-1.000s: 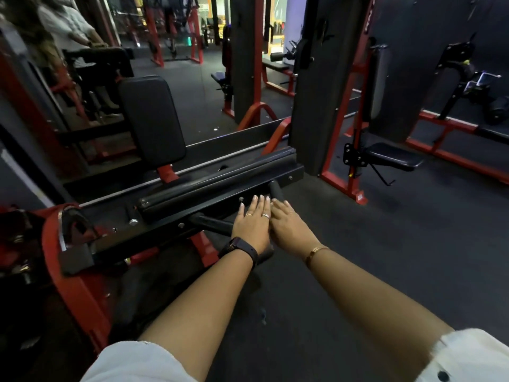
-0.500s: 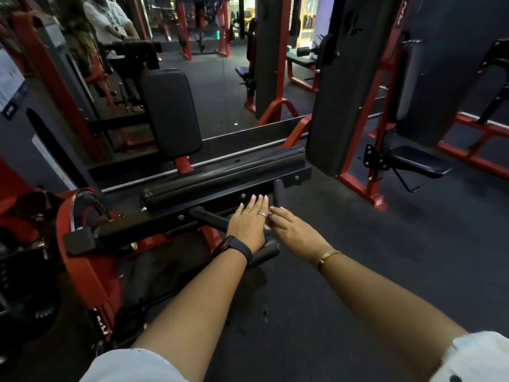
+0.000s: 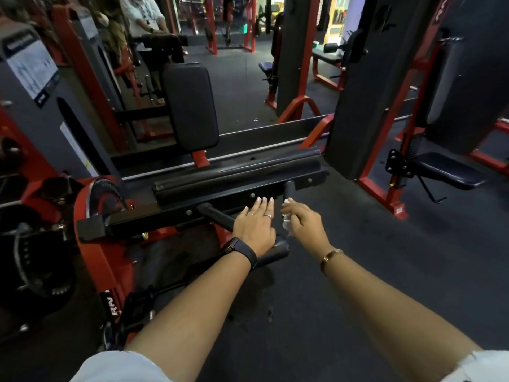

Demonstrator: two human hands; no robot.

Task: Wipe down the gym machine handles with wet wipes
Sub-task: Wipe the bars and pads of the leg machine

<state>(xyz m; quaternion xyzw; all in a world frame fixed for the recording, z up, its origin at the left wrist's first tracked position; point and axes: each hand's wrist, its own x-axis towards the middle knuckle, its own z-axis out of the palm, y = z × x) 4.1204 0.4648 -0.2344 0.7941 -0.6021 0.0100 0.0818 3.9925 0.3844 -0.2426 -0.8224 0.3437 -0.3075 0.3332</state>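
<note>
I'm resting my left hand (image 3: 254, 224) flat, fingers straight, on the near handle (image 3: 217, 216). My right hand (image 3: 305, 224) is pinching the wet wipe (image 3: 286, 224) at its 3 o'clock, with the far handle (image 3: 289, 187) at 12. The wipe is looking limp and slick, so bunching it in my fingertips seems safest.

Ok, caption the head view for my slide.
Left hand rests on a machine handle; right hand holds a wet wipe.

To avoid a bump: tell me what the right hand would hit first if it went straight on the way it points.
Probably the short black handle just ahead of the right hand and its wet wipe; depth is unclear.
</note>
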